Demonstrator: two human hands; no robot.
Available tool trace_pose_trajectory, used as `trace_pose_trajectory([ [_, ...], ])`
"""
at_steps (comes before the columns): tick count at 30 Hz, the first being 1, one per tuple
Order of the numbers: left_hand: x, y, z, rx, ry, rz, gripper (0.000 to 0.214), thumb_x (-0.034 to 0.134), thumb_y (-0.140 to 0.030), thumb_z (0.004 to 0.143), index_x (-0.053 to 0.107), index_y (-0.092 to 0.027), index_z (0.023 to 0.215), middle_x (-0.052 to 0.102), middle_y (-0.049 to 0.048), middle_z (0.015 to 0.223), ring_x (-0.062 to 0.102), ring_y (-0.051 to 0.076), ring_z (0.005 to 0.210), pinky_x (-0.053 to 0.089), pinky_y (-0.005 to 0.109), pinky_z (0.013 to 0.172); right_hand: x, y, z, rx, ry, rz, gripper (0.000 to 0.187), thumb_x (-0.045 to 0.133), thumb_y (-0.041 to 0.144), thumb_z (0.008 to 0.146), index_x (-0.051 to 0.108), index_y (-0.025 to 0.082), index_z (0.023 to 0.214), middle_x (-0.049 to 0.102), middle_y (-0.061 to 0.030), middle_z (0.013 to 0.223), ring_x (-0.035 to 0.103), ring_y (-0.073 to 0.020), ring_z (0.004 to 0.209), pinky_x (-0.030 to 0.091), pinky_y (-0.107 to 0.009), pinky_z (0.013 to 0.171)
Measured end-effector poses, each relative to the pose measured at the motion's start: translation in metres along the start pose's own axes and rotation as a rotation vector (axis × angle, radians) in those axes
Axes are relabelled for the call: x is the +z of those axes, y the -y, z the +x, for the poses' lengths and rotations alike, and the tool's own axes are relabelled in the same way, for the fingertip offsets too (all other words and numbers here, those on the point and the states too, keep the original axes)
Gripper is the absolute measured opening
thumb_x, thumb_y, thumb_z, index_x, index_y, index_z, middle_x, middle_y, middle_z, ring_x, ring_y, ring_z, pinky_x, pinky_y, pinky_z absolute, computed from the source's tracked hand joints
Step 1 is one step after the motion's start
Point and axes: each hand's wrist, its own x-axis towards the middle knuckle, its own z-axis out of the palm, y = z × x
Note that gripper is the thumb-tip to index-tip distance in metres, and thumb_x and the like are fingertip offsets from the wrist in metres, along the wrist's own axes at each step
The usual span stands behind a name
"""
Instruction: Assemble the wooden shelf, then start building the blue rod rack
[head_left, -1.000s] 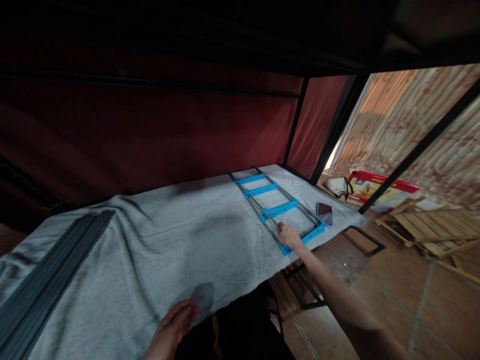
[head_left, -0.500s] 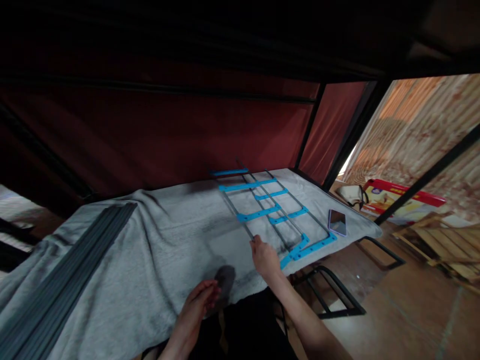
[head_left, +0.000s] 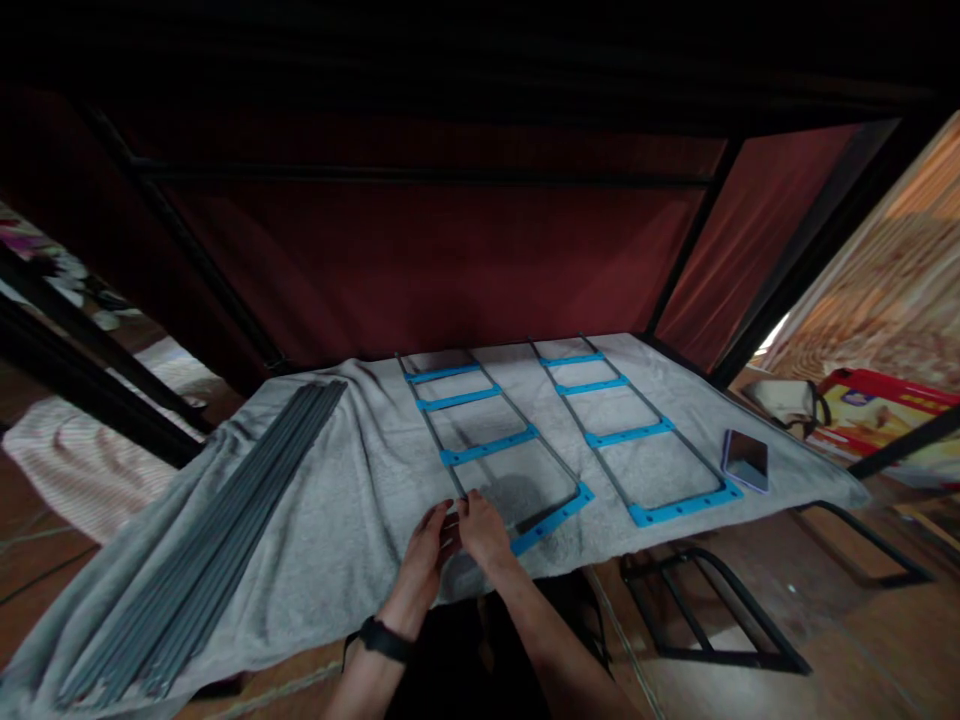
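Two ladder-like frames of grey rods and blue cross-strips lie side by side on a grey towel (head_left: 352, 470) that covers a table. The left frame (head_left: 487, 445) reaches the table's near edge. There my left hand (head_left: 429, 545) and my right hand (head_left: 486, 528) meet at its near left corner, fingers curled around the end of the grey side rod. The right frame (head_left: 637, 435) lies untouched further right.
A bundle of long grey rods (head_left: 217, 540) lies along the towel's left side. A phone (head_left: 745, 460) rests near the right edge. A dark red curtain hangs behind. Black metal frames (head_left: 712, 610) and a red box (head_left: 892, 410) are on the tiled floor at right.
My right hand pulled one frame off the other and drew it left toward me. My left hand came up to join it at the frame's near corner. The view swung left.
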Motion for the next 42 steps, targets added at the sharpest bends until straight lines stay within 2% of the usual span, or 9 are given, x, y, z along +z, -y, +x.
trace_pose_trajectory([
  [5, -0.005, 0.002, 0.019, 0.008, -0.055, -0.054, 0.036, 0.075, -0.034, 0.070, 0.064, -0.017, 0.100, 0.071, 0.0036, 0.081, 0.066, 0.015, 0.069, 0.047, 0.025, 0.062, 0.021, 0.004, -0.002, -0.081, 0.063, 0.044, 0.036, 0.030, 0.019, 0.099, 0.062, 0.013, 0.116, 0.071, -0.0156, 0.110, 0.068, -0.0227, 0.103, 0.049, -0.031, 0.086],
  [9, -0.012, 0.007, 0.026, -0.007, -0.012, -0.032, 0.035, 0.074, -0.022, 0.066, 0.063, -0.016, 0.098, 0.069, 0.0020, 0.074, 0.063, 0.014, 0.062, 0.046, 0.024, 0.059, 0.011, -0.014, -0.008, -0.158, 0.070, -0.083, 0.034, 0.035, 0.026, 0.098, 0.067, 0.018, 0.109, 0.072, -0.0132, 0.103, 0.068, -0.0250, 0.095, 0.049, -0.034, 0.084],
  [14, -0.022, 0.009, 0.030, 0.087, -0.055, 0.054, 0.028, 0.065, -0.013, 0.069, 0.063, -0.013, 0.097, 0.064, 0.0001, 0.065, 0.059, 0.013, 0.054, 0.046, 0.025, 0.057, -0.038, -0.079, 0.021, -0.123, -0.327, -0.174, 0.038, 0.039, 0.023, 0.097, 0.057, 0.015, 0.130, 0.060, -0.0148, 0.127, 0.055, -0.0249, 0.116, 0.040, -0.036, 0.100],
  [17, -0.024, 0.014, 0.035, 0.152, -0.151, 0.159, 0.022, 0.060, -0.016, 0.077, 0.063, -0.013, 0.099, 0.060, -0.0005, 0.064, 0.057, 0.013, 0.052, 0.044, 0.025, 0.055, -0.056, -0.121, 0.045, 0.001, -0.394, -0.258, 0.042, 0.039, 0.024, 0.097, 0.051, 0.007, 0.134, 0.058, -0.0203, 0.124, 0.052, -0.0276, 0.118, 0.039, -0.038, 0.099],
  [24, -0.023, 0.026, 0.040, 0.403, -0.321, 0.602, 0.025, 0.060, -0.014, 0.080, 0.063, -0.014, 0.106, 0.064, 0.0186, 0.118, 0.054, 0.031, 0.124, 0.040, 0.037, 0.101, -0.042, -0.154, 0.064, 0.027, -0.316, -0.330, 0.043, 0.039, 0.025, 0.098, 0.049, 0.015, 0.138, 0.055, -0.0175, 0.123, 0.051, -0.0276, 0.115, 0.039, -0.040, 0.097],
  [28, -0.021, 0.024, 0.037, 0.408, -0.310, 0.700, 0.030, 0.057, -0.013, 0.081, 0.061, -0.008, 0.111, 0.059, 0.0262, 0.125, 0.049, 0.038, 0.129, 0.034, 0.042, 0.107, -0.040, -0.156, 0.067, -0.012, -0.252, -0.300, 0.044, 0.035, 0.016, 0.095, 0.053, 0.013, 0.135, 0.056, -0.0172, 0.119, 0.053, -0.0246, 0.109, 0.041, -0.035, 0.095],
  [35, -0.022, 0.016, 0.038, 0.209, -0.280, 0.434, 0.031, 0.057, -0.019, 0.083, 0.054, -0.014, 0.113, 0.067, 0.0091, 0.085, 0.065, 0.021, 0.076, 0.050, 0.032, 0.070, -0.056, -0.156, 0.081, 0.065, -0.143, -0.138, 0.040, 0.039, 0.018, 0.095, 0.059, 0.016, 0.130, 0.063, -0.0130, 0.124, 0.060, -0.0188, 0.111, 0.042, -0.024, 0.092],
  [38, -0.021, 0.017, 0.032, 0.026, -0.215, 0.133, 0.035, 0.061, -0.030, 0.083, 0.051, -0.017, 0.114, 0.059, -0.0006, 0.069, 0.059, 0.015, 0.055, 0.046, 0.026, 0.053, -0.067, -0.154, 0.089, 0.083, -0.098, -0.063, 0.036, 0.038, 0.022, 0.097, 0.065, 0.018, 0.120, 0.069, -0.0099, 0.117, 0.063, -0.0189, 0.109, 0.045, -0.024, 0.089],
  [42, -0.018, 0.020, 0.026, 0.026, -0.222, 0.004, 0.021, 0.060, -0.031, 0.082, 0.055, -0.017, 0.097, 0.050, -0.0039, 0.058, 0.043, 0.009, 0.041, 0.031, 0.020, 0.040, -0.078, -0.147, 0.108, 0.090, -0.105, -0.052, 0.036, 0.036, 0.025, 0.099, 0.069, 0.016, 0.109, 0.073, -0.0114, 0.104, 0.068, -0.0205, 0.098, 0.049, -0.027, 0.081],
])
